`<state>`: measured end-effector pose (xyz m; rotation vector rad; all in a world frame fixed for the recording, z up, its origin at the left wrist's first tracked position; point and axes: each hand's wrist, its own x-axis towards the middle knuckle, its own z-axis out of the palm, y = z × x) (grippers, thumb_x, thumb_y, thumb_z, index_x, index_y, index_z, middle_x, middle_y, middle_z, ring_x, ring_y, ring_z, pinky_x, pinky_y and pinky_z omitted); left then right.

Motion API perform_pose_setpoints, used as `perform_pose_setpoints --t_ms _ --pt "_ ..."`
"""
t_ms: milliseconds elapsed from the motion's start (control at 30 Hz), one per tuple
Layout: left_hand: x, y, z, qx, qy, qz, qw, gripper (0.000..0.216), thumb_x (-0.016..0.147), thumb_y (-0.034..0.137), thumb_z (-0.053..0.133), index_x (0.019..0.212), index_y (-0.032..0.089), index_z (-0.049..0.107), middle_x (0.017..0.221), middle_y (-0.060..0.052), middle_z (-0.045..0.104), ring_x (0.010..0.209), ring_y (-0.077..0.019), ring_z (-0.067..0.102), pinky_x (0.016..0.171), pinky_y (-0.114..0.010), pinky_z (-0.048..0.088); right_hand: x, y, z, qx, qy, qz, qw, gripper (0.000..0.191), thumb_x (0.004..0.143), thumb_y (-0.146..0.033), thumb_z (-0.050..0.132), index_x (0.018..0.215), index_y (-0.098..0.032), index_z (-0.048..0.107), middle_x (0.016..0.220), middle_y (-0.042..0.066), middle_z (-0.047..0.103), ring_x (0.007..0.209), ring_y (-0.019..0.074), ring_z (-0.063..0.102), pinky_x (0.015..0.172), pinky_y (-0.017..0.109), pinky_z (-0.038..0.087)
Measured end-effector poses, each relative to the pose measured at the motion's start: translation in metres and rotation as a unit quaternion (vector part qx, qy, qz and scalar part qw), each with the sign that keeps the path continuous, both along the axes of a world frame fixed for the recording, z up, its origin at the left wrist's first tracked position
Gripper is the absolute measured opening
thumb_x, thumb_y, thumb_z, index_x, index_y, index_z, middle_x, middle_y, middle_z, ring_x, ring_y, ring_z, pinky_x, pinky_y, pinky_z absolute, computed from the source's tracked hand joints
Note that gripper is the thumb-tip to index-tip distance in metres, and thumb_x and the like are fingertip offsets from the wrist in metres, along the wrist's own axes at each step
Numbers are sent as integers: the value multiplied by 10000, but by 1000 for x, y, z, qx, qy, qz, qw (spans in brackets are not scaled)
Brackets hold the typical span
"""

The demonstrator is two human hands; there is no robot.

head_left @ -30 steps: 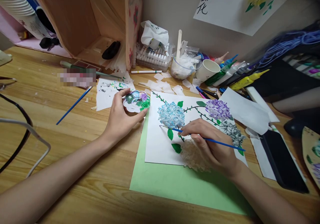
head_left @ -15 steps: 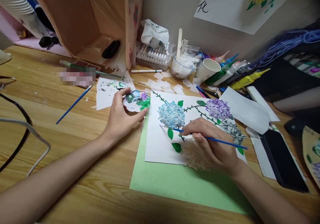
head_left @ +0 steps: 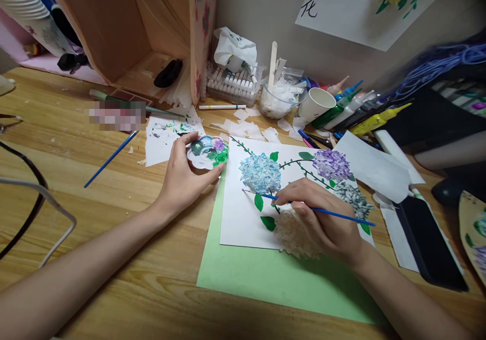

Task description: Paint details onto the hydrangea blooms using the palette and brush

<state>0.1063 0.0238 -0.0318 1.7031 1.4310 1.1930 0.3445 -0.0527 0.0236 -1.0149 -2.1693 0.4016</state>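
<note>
My left hand (head_left: 182, 170) grips the edge of a small flower-shaped paint palette (head_left: 197, 162) with green, blue and purple paint in its wells. Between the fingers of my right hand (head_left: 317, 218) is a thin blue paintbrush (head_left: 341, 216), its tip pointing left over the white sheet (head_left: 239, 228). Whether the bristles touch the paper I cannot tell. Raised flower heads in blue (head_left: 260, 174), purple (head_left: 332, 164), grey and beige, with painted stems and green leaves, decorate the sheet. My right hand partly covers the beige flower (head_left: 294, 233). Green paper (head_left: 243, 279) lies underneath.
On the left lie another blue brush (head_left: 110, 160) and a paint-stained paper (head_left: 155, 142). Behind stand a marker box (head_left: 233, 84), a tub of scraps (head_left: 281, 99), a paper cup (head_left: 317, 104) and paint bottles (head_left: 374, 119). A black phone (head_left: 425, 243) lies at right.
</note>
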Motion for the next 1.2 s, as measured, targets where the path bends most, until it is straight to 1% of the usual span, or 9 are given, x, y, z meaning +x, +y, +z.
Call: perform_pose_setpoints --t_ms 167,300,533,700,800,1200 --pt "0 0 0 1 1 0 1000 718 625 333 800 1240 202 453 1267 -105 536 1212 -273 530 1073 -482 414 0 0 0 2 0 8 1000 199 965 -193 403 918 -188 596 765 55 675 725 168 625 665 288 497" --pt "0 0 0 4 -2 -4 1000 712 626 328 804 1236 220 453 1269 -96 532 1216 -272 526 1073 -481 413 0 0 1 3 -4 8 1000 203 968 -197 395 918 -195 592 764 56 674 717 170 622 658 293 494" --pt "0 -1 1 -2 5 -3 1000 721 629 336 800 1244 206 447 1274 -105 534 1219 -275 523 1076 -486 411 1 1 1 6 -6 13 1000 189 968 -187 406 910 -170 586 770 62 665 734 157 610 674 279 484" --pt "0 -1 0 1 6 -3 1000 722 634 339 798 1248 200 446 1275 -107 532 1219 -272 524 1080 -480 408 1 1 2 17 -9 7 1000 204 974 -202 392 916 -190 588 764 53 667 719 162 618 655 289 488" --pt "0 0 0 4 1 -5 1000 715 630 333 803 1240 218 450 1277 -100 527 1223 -275 520 1075 -481 411 1 1 2 14 -12 5 1000 217 977 -214 383 917 -202 591 761 51 674 709 168 624 651 298 492" --pt "0 0 -1 9 1 -6 1000 704 626 331 806 1230 224 461 1252 -91 537 1211 -273 527 1069 -475 414 -1 1 3 13 -12 5 1000 209 970 -220 399 906 -205 597 751 47 678 699 167 625 647 290 491"
